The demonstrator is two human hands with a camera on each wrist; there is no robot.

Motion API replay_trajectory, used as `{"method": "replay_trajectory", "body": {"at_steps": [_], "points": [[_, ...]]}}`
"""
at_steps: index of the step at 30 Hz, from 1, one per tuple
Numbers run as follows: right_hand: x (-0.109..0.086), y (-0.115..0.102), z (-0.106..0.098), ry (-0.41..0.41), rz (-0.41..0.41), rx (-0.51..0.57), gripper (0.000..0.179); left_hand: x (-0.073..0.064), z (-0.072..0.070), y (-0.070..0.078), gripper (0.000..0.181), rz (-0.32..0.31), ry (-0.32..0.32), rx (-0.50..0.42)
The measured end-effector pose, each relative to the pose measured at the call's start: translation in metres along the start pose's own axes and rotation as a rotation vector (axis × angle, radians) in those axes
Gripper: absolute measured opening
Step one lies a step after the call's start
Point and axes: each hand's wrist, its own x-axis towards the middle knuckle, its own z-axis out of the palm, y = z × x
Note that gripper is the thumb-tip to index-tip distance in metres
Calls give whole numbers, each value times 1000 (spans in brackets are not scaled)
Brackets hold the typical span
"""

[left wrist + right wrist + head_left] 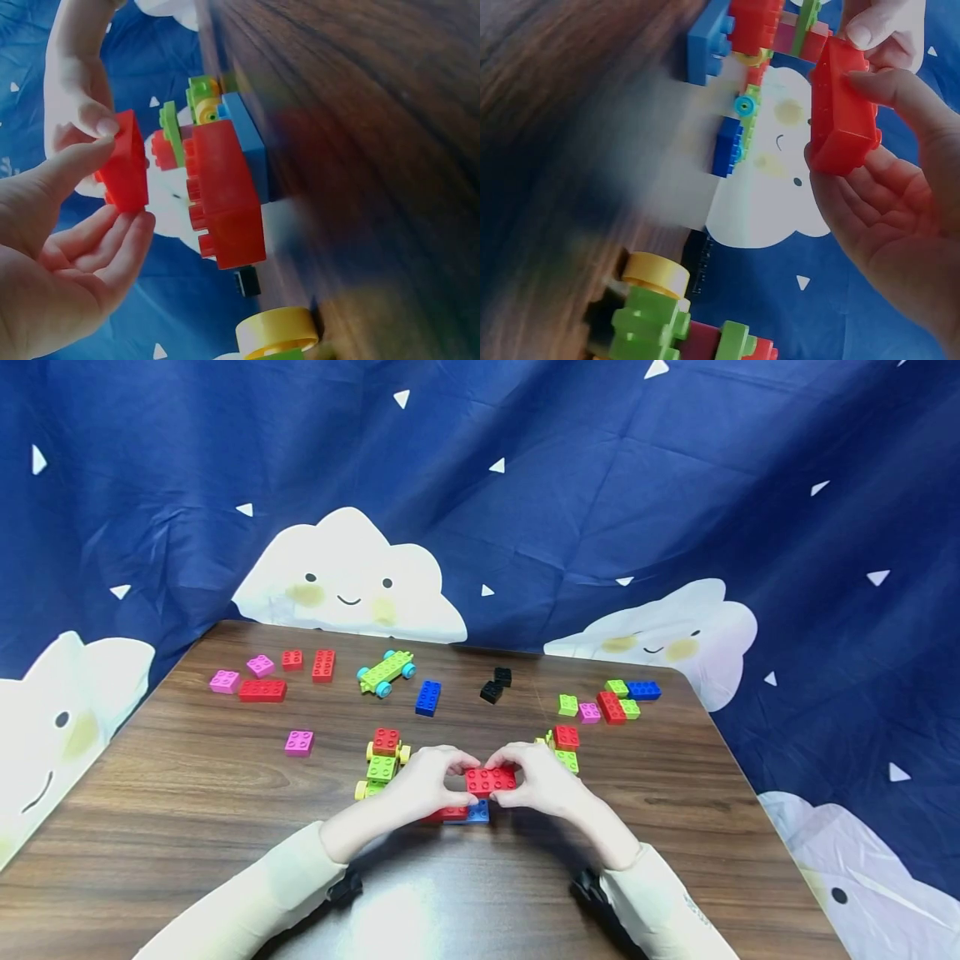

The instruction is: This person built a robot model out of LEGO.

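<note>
I see the left hand (422,783) and right hand (549,782) pinching a red brick (491,781) between them, a blue brick (478,813) below.
I judge uneven finger pressure could twist it loose.

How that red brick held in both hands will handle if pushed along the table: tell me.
The red brick is probably stiff: its edges look straight where the left hand and right hand pinch it. It may feel light, since only that pinch holds it above the table. Boxy and flat-sided, it would likely slide, not roll.
</note>
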Motion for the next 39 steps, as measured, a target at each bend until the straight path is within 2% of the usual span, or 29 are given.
{"method": "replay_trajectory", "body": {"at_steps": [5, 12, 19, 30, 39], "points": [[0, 3, 5, -28, 26, 10, 28, 0, 5, -3, 37, 17, -16, 26], [1, 7, 11, -73, -26, -15, 27, -2, 13, -5, 36, 25, -44, 58], [0, 8, 12, -101, -30, -25, 26, -4, 14, -2, 43, 35, -113, 129], [2, 10, 13, -135, -4, -33, 25, 3, 9, -4, 34, -45, -187, 95], [3, 11, 17, -165, 6, -43, 25, 5, 11, -5, 32, -53, -202, 144]]}}
